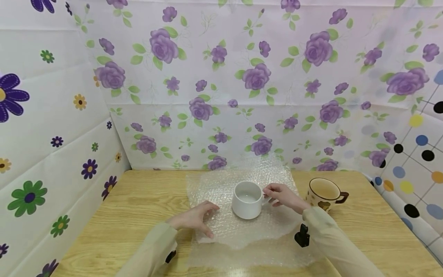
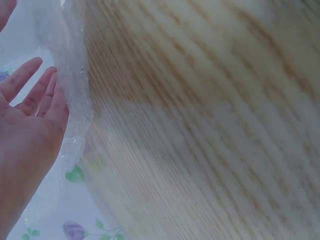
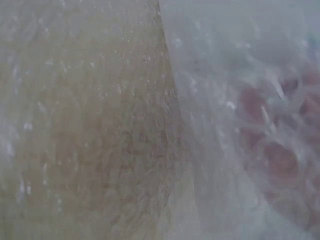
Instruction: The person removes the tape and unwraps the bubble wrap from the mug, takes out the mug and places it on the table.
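Note:
A white mug (image 1: 246,208) stands upright on a sheet of bubble wrap (image 1: 238,232) in the head view. My right hand (image 1: 283,196) pinches the mug's handle on its right side; the fingers partly cover that handle. To the left of the mug, my left hand (image 1: 194,218) is spread, thumb apart from the fingers, over the left edge of the wrap. In the left wrist view the left hand (image 2: 32,117) has its fingers extended beside the wrap's edge (image 2: 75,95). Bubble wrap (image 3: 200,120) fills much of the right wrist view, with the right hand's fingers (image 3: 280,160) blurred behind it.
A cream mug with brown rim and handle (image 1: 313,197) stands on the wooden table (image 1: 138,200) just right of the wrap, near my right forearm. A flowered curtain (image 1: 207,134) hangs behind the table's back edge, and the wrap's back part overlaps it in this view.

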Demonstrator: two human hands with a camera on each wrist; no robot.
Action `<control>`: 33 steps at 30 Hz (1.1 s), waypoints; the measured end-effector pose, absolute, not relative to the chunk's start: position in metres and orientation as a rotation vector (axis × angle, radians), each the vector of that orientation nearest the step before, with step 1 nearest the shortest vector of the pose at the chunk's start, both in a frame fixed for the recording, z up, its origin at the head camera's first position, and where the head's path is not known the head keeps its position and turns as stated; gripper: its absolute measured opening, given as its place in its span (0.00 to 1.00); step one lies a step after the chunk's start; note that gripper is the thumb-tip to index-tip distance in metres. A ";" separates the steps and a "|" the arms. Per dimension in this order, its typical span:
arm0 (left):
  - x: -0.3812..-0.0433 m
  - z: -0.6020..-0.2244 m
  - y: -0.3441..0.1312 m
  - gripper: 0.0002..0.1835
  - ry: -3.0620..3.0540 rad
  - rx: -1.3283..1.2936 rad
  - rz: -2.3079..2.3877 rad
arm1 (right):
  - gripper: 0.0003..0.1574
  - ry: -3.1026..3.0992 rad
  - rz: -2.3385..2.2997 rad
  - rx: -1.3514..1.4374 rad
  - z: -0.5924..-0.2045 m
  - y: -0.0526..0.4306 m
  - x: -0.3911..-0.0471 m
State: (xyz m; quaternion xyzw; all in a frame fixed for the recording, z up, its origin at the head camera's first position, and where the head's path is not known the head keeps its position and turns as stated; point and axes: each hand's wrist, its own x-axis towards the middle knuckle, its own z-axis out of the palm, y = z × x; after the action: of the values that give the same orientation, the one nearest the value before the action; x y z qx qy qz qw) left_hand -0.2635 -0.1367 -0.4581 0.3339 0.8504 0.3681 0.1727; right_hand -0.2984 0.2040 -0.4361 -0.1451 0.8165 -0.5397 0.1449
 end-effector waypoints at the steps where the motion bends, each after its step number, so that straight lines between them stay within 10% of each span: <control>1: -0.263 -0.458 -0.136 0.46 2.419 0.947 1.037 | 0.17 2.345 -1.557 -0.423 -0.436 0.204 -0.298; 33: -0.268 -0.462 -0.133 0.40 2.515 1.036 0.925 | 0.20 2.283 -1.477 -0.614 -0.425 0.211 -0.291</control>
State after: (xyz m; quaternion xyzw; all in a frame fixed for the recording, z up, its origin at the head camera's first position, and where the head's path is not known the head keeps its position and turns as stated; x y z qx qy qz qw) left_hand -0.2685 -0.1335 -0.4617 0.3574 0.8675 0.3190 0.1337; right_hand -0.2910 0.2107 -0.4246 -0.2170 0.8061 -0.5217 0.1761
